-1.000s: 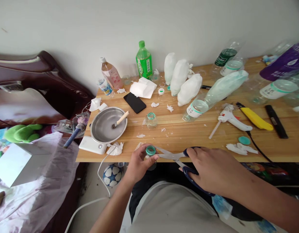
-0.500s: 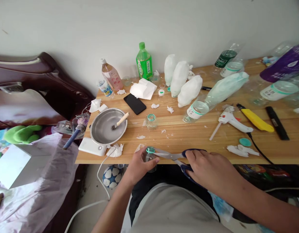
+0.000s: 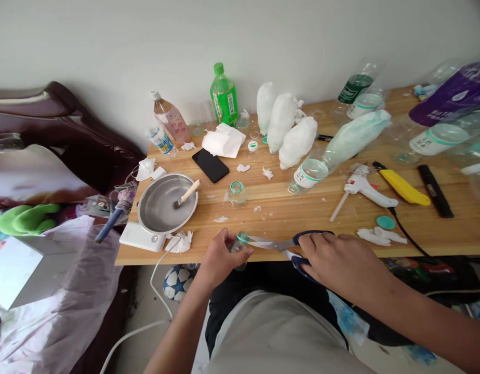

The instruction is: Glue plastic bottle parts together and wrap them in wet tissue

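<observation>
My left hand is closed around a cut-off clear bottle top with a teal ring at its neck, held at the table's front edge. The neck leans a little to the right. In my right hand are scissors with dark blue handles, fingers through the loops. Their blades point left, slightly parted, with the tips at the teal ring. Whether the ring lies between the blades I cannot tell. A similar cut bottle neck stands on the table just beyond my left hand.
A steel bowl holding a brush stands at the left beside a white power bank. Farther back are a phone, white-wrapped bottles and a green bottle. Rightward lie a glue gun and a yellow cutter.
The scissor blades have come slightly closer together at the ring. In my left hand the bottle top has tipped a little to the right. The whole view has shifted slightly.
</observation>
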The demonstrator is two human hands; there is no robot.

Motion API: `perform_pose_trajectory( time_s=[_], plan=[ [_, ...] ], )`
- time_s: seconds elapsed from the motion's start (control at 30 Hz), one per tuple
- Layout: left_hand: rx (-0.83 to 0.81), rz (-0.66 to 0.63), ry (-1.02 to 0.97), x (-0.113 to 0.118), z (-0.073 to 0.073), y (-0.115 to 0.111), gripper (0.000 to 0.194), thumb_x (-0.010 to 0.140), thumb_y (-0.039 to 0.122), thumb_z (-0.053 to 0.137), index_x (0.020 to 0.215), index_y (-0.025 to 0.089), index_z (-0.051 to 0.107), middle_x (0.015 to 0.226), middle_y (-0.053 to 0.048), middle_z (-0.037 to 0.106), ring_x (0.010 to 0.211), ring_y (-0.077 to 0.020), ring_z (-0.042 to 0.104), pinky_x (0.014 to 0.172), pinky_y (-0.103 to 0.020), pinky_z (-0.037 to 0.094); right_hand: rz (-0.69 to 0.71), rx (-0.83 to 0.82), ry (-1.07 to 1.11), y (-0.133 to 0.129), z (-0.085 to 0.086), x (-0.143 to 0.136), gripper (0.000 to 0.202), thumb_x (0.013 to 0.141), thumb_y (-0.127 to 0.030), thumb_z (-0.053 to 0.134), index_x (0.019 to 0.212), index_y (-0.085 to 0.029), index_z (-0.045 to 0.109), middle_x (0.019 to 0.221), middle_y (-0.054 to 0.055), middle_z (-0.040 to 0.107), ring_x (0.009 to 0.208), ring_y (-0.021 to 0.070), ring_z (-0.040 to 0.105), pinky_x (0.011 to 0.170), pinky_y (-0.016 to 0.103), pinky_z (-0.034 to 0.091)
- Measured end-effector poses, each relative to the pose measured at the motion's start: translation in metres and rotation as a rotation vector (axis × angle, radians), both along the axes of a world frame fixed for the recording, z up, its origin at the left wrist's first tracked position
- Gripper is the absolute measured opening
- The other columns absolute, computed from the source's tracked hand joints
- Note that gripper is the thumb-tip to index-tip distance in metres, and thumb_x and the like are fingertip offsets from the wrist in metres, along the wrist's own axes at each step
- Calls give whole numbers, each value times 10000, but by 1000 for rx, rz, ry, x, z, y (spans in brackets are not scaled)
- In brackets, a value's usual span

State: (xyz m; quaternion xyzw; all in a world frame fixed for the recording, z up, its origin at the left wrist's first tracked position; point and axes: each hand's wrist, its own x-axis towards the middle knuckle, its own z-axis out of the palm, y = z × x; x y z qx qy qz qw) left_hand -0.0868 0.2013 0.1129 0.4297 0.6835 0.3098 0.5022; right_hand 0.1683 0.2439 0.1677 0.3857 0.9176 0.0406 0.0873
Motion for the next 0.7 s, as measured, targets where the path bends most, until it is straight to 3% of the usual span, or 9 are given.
perform_pose_trajectory(
  time_s=[0.17, 0.33, 0.57, 0.7],
  plan=[
    [55, -4, -93, 6, 0, 3, 365, 713, 388, 822, 955, 161, 669, 913, -71, 719, 855, -216, 657, 785, -338, 496, -98, -57, -4, -1, 0, -1, 161, 810, -258, 729, 894, -145, 652, 750, 101, 716, 671, 278, 720, 512, 312, 340],
    [79, -60, -112, 20, -5, -2, 515, 712, 342, 824, 1164, 156, 663, 1132, -128, 701, 993, -248, 670, 882, -375, 521, -190, -73, -11, -3, -3, -6, 119, 846, -253, 692, 887, -153, 640, 755, 102, 720, 682, 266, 725, 507, 301, 319],
    [156, 85, 150, 27, -7, 4, 470, 700, 346, 821, 1122, 185, 693, 1049, -100, 725, 991, -263, 675, 896, -399, 515, -240, -120, -12, -3, -1, -3, 112, 855, -275, 654, 858, -163, 645, 721, 112, 727, 641, 285, 726, 481, 297, 281],
    [164, 88, 202, 23, -11, 8, 461, 689, 353, 820, 1091, 195, 658, 998, -80, 724, 924, -251, 676, 835, -380, 507, -295, -179, 17, -1, -9, -7, 166, 886, -317, 604, 902, -167, 673, 767, 110, 762, 651, 293, 744, 490, 296, 329]
  ],
)
